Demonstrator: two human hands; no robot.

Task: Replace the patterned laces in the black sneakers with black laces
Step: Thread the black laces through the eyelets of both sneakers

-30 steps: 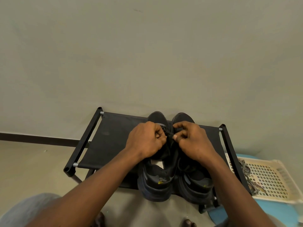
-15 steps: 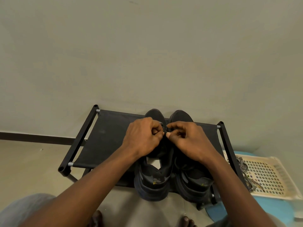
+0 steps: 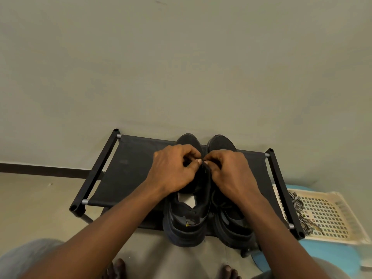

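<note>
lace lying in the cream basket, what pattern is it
The lace is black and white, in a fine checked or speckled weave; the head view, the only one, shows it.

plain grey-green wall (image 3: pixel 181 67), dark skirting (image 3: pixel 40 170), beige floor (image 3: pixel 30 208), black fabric rack (image 3: pixel 128 170), cream perforated basket (image 3: pixel 346 214)

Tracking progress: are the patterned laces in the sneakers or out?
Out. The patterned laces lie on the cream perforated tray, right of the rack, apart from both sneakers.

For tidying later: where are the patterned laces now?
Head view, far right: the patterned laces lie in the cream perforated tray, along its left edge, beside the black rack.
</note>
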